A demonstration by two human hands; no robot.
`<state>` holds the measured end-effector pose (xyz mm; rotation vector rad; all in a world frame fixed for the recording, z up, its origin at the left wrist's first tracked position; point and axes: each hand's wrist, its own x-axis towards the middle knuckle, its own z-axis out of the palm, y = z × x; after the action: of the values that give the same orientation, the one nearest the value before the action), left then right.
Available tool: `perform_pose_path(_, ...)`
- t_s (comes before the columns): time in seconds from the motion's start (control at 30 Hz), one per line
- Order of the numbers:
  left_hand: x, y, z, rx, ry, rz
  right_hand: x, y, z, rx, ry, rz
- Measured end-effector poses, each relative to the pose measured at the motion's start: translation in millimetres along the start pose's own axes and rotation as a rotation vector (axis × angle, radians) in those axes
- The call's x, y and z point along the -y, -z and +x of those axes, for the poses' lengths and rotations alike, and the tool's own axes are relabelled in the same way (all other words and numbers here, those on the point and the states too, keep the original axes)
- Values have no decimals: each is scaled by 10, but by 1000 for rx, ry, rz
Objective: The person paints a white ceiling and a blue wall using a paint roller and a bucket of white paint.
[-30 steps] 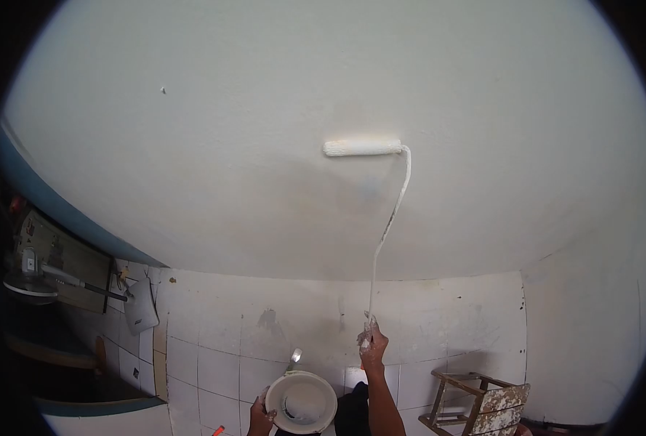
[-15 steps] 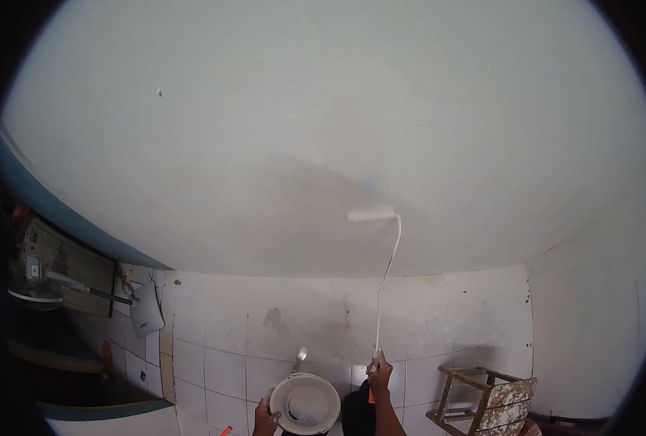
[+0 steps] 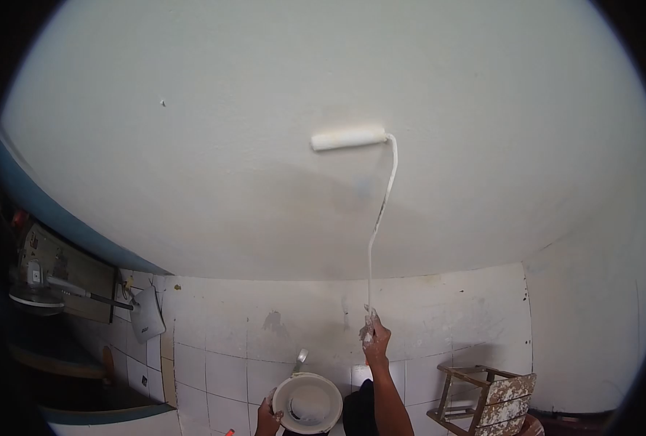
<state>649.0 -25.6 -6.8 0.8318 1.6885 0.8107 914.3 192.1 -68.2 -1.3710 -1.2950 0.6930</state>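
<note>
My right hand (image 3: 375, 336), smeared with white paint, is closed round the handle of a paint roller (image 3: 348, 138). The white roller head lies against the wall (image 3: 228, 196) above the hand, joined to it by a long bent white rod. At the lower centre, my left hand (image 3: 268, 416) grips the left side of a round pale bucket (image 3: 334, 420). Whitish paint shows inside the bucket. Just past its upper left rim a brush or scraper (image 3: 302, 357) with a pale end sticks out.
A paint-spattered wooden stool (image 3: 507, 403) stands at the lower right. On the left are a standing fan (image 3: 35, 294), a blue edge (image 3: 68, 214) and a dark opening. White floor tiles (image 3: 225, 378) run along the wall's foot.
The roller has moved up the wall and a little left. My right hand has risen with it, arm further extended. My left hand and the bucket have barely shifted.
</note>
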Motion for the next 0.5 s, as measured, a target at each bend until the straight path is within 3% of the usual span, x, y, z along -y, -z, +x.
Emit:
perform_pose_path(0.17,-210,22,-4,44,35,11,-138,78,-101,27,-77,-2)
perform_pose_path(0.23,61,59,42,27,4,18,-243,160,-297,41,-107,-12)
perform_pose_path(0.4,135,43,91,5,0,-13,-532,334,-798,42,-374,-47)
perform_pose_path(0.5,282,52,111,18,-25,-92,-641,365,-994,33,-328,-135)
